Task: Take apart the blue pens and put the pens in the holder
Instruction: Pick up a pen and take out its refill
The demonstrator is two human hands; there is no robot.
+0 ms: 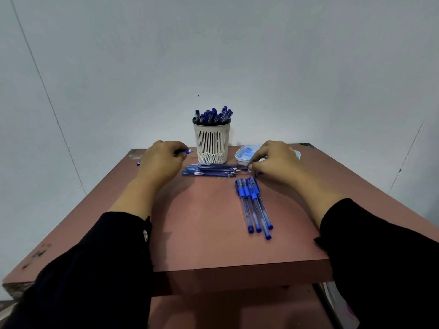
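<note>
Nearest the camera, two black sleeves [99, 269] reach out over a reddish-brown table [209, 245], one at 7 o'clock and the other at 4 o'clock. Just past the table's middle, toward 2 o'clock, four whole blue pens [255, 205] lie side by side, touching, their caps pointing away. Beyond them a row of thin blue refills [210, 170] lies crosswise, tips toward 3 o'clock. The right hand [275, 162] rests at the tip end of that row, fingers curled down and pinching a small blue pen piece [245, 170] against the tabletop. The left hand [162, 160], at the row's 9 o'clock end, is closed around a blue pen barrel [184, 151] whose end pokes out toward the holder. At 12 o'clock, against the grey wall [237, 55], stands the white slotted holder [211, 143], upright and packed with blue pens [213, 114]. A shallow white tray [244, 154] of pale blue bits sits just beside it, partly hidden behind the right hand.
</note>
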